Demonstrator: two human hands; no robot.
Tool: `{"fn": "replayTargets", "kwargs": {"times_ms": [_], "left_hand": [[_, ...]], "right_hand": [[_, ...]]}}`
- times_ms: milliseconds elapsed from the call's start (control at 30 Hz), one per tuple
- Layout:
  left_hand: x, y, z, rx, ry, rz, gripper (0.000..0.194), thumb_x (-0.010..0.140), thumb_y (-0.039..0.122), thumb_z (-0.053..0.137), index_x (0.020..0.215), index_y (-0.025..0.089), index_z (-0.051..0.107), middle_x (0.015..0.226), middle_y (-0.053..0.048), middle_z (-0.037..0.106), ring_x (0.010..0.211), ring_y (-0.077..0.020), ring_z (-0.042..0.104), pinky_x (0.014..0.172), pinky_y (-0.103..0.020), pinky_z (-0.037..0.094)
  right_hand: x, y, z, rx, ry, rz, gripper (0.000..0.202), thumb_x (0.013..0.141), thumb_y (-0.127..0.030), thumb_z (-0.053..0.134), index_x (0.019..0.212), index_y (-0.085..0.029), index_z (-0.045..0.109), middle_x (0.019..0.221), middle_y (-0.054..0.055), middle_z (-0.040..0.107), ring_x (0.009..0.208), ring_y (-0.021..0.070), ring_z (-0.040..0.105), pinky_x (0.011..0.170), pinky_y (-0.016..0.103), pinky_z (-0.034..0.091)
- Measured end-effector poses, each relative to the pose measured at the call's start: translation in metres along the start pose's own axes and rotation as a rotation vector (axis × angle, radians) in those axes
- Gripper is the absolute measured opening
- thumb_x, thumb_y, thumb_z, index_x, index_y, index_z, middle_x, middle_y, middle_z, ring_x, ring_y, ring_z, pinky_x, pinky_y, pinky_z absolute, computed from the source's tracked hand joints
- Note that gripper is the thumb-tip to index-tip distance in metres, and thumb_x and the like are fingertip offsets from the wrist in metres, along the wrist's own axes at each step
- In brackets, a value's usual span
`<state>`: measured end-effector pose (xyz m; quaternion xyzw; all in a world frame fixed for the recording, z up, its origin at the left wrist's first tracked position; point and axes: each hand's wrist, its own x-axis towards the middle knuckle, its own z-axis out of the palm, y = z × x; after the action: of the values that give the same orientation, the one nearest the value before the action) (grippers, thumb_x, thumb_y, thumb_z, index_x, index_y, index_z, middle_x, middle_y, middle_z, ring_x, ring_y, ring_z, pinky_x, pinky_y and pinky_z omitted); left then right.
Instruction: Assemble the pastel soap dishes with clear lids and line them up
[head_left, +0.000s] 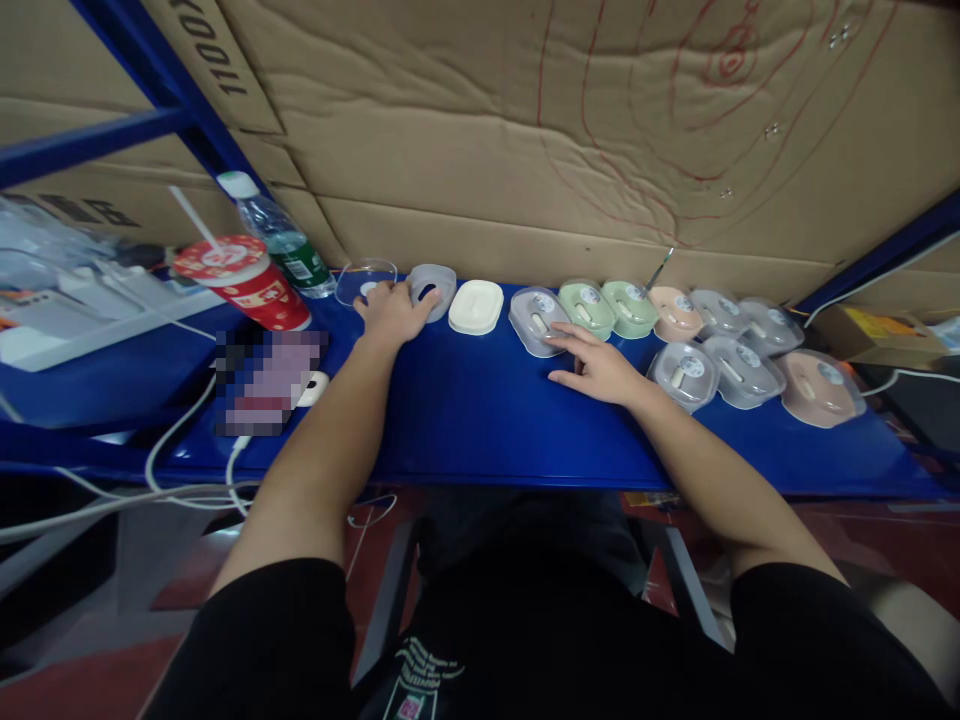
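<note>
My left hand [394, 310] reaches to the back of the blue table, fingers spread. Its fingers are over the gap between a clear round-cornered lid [356, 290] and a frosted pale tray with a dark oval hole [444, 296]; the thumb lies over that tray. A cream shallow box [477, 307] sits just right of them. My right hand [600, 365] is open, with its fingertips at the near right edge of a grey lidded box [534, 315]. That box has a clear cover, a round label and a white handle-like piece. Whether either hand presses down is hard to tell.
Several similar lidded boxes in green [634, 310], peach [817, 388] and grey [742, 370] stand to the right. At left are a red drink cup [262, 290], a water bottle [289, 245], a blurred-out device [270, 385] and white cables. Cardboard [465, 130] lines the back.
</note>
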<state>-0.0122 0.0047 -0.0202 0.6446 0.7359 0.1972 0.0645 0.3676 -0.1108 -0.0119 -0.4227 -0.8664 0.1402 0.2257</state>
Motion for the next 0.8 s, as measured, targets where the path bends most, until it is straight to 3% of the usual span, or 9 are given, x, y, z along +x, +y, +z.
{"fn": "replayTargets", "kwargs": {"times_ms": [133, 267, 367, 467, 667, 800], "left_hand": [[0.000, 0.000, 0.005, -0.048, 0.069, 0.015, 0.102, 0.095, 0.088, 0.041, 0.153, 0.007, 0.064, 0.165, -0.028, 0.047, 0.153, -0.0505, 0.040, 0.124, -0.073, 0.021], [-0.010, 0.011, 0.006, -0.025, 0.106, 0.256, 0.098, 0.093, 0.089, 0.047, 0.157, 0.016, 0.060, 0.173, -0.022, 0.041, 0.161, -0.0460, 0.030, 0.130, -0.068, 0.016], [-0.021, 0.025, 0.008, 0.078, -0.039, 0.499, 0.089, 0.092, 0.084, 0.057, 0.156, 0.023, 0.063, 0.174, -0.019, 0.043, 0.162, -0.0456, 0.032, 0.132, -0.065, 0.015], [-0.027, 0.034, 0.011, 0.146, -0.170, 0.598, 0.082, 0.097, 0.073, 0.060, 0.160, 0.020, 0.061, 0.171, -0.022, 0.047, 0.161, -0.0453, 0.035, 0.132, -0.068, 0.014], [-0.026, 0.033, 0.012, 0.130, -0.166, 0.560, 0.074, 0.103, 0.067, 0.050, 0.161, 0.022, 0.060, 0.172, -0.021, 0.046, 0.162, -0.0426, 0.036, 0.132, -0.069, 0.014], [-0.022, 0.028, 0.000, 0.034, -0.008, 0.396, 0.085, 0.100, 0.079, 0.042, 0.165, 0.025, 0.054, 0.177, -0.019, 0.039, 0.163, -0.0457, 0.032, 0.132, -0.068, 0.013]], "right_hand": [[0.000, -0.001, -0.001, -0.003, -0.011, 0.001, 0.057, 0.100, -0.053, 0.074, 0.152, -0.030, 0.065, 0.174, 0.011, 0.048, 0.087, 0.0227, 0.078, 0.089, 0.053, 0.070], [0.000, -0.001, -0.001, -0.001, -0.016, 0.001, 0.058, 0.101, -0.053, 0.073, 0.154, -0.032, 0.064, 0.174, 0.011, 0.048, 0.091, 0.0243, 0.079, 0.087, 0.052, 0.070], [0.000, -0.001, 0.000, -0.002, -0.015, 0.006, 0.060, 0.102, -0.055, 0.071, 0.156, -0.032, 0.062, 0.174, 0.011, 0.048, 0.089, 0.0233, 0.078, 0.086, 0.051, 0.070], [0.001, -0.001, 0.002, -0.025, 0.005, 0.038, 0.066, 0.102, -0.056, 0.070, 0.161, -0.032, 0.056, 0.177, 0.012, 0.043, 0.087, 0.0229, 0.078, 0.088, 0.052, 0.070], [0.001, 0.000, 0.000, -0.073, -0.023, 0.090, 0.072, 0.101, -0.057, 0.070, 0.165, -0.030, 0.051, 0.179, 0.013, 0.039, 0.091, 0.0263, 0.079, 0.090, 0.055, 0.069], [0.001, 0.001, -0.001, -0.051, -0.028, 0.086, 0.072, 0.101, -0.059, 0.068, 0.165, -0.030, 0.050, 0.179, 0.014, 0.038, 0.083, 0.0223, 0.077, 0.092, 0.055, 0.069]]}}
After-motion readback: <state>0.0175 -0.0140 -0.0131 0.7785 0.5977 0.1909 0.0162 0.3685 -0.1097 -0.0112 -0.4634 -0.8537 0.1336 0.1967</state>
